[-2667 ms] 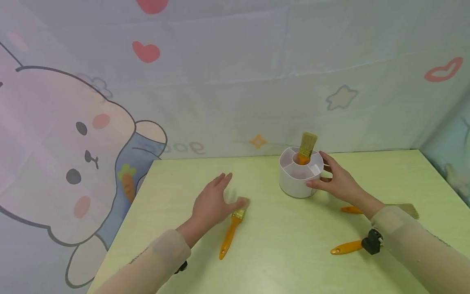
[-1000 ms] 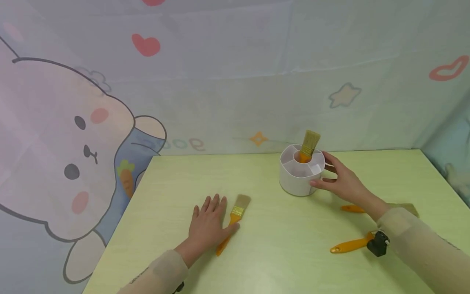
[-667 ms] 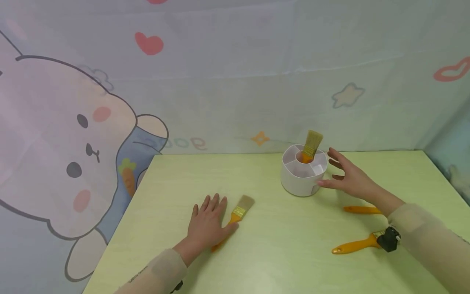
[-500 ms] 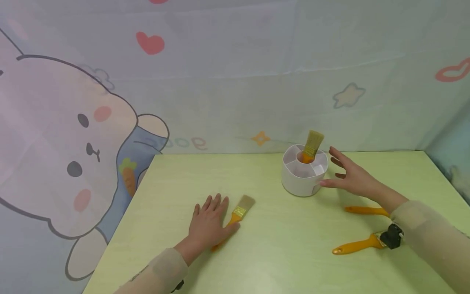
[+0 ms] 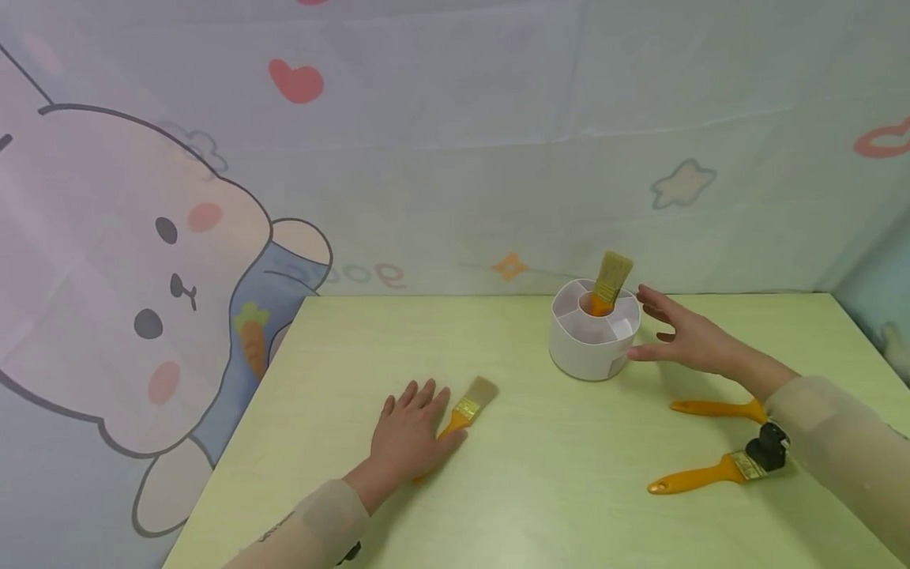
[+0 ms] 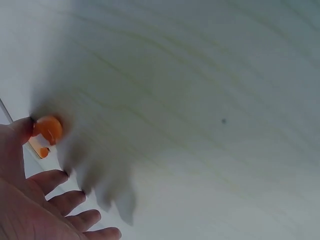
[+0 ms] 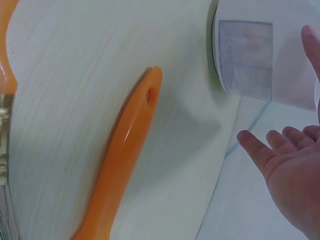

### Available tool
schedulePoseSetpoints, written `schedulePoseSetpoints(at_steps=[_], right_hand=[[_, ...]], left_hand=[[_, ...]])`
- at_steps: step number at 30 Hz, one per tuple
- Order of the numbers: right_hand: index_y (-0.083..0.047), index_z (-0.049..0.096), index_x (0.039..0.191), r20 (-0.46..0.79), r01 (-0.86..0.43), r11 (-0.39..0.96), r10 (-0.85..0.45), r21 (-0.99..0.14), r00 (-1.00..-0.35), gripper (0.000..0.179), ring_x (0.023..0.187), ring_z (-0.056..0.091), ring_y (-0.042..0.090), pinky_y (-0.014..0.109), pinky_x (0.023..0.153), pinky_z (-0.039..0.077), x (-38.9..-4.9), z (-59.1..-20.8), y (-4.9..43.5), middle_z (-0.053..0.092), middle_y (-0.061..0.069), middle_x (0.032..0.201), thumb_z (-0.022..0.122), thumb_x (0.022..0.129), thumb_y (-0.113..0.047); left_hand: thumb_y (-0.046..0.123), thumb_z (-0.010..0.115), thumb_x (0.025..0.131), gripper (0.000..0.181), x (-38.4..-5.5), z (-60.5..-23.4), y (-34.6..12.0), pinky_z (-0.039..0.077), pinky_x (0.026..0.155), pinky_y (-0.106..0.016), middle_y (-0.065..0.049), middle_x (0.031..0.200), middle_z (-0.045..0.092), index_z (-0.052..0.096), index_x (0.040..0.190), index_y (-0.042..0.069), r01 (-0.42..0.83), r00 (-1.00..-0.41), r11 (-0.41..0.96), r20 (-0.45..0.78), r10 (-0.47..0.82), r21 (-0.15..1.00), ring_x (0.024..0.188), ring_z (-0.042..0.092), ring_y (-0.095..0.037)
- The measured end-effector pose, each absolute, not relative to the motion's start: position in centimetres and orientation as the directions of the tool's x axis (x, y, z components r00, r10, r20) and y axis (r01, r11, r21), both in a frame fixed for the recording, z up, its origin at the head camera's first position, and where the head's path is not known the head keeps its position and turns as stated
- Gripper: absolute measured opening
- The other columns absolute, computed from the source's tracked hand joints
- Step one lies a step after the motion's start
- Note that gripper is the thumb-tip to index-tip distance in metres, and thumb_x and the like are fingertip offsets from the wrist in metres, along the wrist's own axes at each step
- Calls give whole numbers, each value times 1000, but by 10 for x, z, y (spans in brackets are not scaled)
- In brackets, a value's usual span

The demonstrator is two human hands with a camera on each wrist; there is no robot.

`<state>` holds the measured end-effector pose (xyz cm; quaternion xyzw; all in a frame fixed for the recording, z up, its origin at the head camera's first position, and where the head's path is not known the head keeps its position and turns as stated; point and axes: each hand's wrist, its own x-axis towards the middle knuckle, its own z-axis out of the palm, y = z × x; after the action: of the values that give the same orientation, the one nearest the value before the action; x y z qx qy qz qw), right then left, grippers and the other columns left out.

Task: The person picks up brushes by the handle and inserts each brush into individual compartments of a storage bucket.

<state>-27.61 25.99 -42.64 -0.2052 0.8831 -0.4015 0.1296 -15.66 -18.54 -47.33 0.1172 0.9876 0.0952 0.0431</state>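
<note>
Since the earlier frames, the right hand (image 5: 700,344) has come off the white holder (image 5: 586,356), and the left hand (image 5: 408,438) has dropped from over the bristles of the near brush (image 5: 467,408) to its handle. That leaves the holder standing by itself at the far right-centre of the table (image 5: 526,490), and puts the left hand at the brush.

In the holder's round middle compartment stands a brush with bristles up (image 5: 613,276), leaning right. Left of the holder and nearer, the near brush lies slantwise, bristles to the far right, its handle partly under the left hand. At right lie two more brushes: one farther (image 5: 711,408), partly hidden by the sleeve (image 5: 839,442), and one nearer (image 5: 700,476).

The left hand is spread, thumb across the handle, fingers pointing far, not wrapped round it. The right hand is loosely curved and released; whether its thumb tip touches the holder, I cannot tell.
</note>
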Motion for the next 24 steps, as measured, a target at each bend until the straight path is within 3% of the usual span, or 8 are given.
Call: schedulePoseSetpoints(at_steps=[9,18,24], right_hand=[[3,3,169,-57,-271,592,-475,-759,-878,113,156,22,55,67,116,40,-279,-427,259,12,32,174,84,95,-23],[3,4,169,-57,-272,580,-485,-768,-872,113,156,23,56,67,116,40,-282,-429,257,10,32,174,85,95,-22],[2,4,170,-56,-278,590,-483,-759,-874,113,155,25,56,64,116,41,-284,-432,258,11,31,174,85,95,-25]], left_hand=[[48,69,102,59,-156,-477,-188,38,120,-68,-15,159,55,62,151,16,259,-965,951,3,262,167,150,46,-42],[28,75,101,45,-153,-478,-188,49,115,-57,-20,147,64,70,140,6,302,-953,916,88,289,264,137,60,-44],[21,79,98,40,-152,-475,-186,56,107,-54,-18,144,67,74,135,6,290,-957,913,108,270,289,134,64,-40]])
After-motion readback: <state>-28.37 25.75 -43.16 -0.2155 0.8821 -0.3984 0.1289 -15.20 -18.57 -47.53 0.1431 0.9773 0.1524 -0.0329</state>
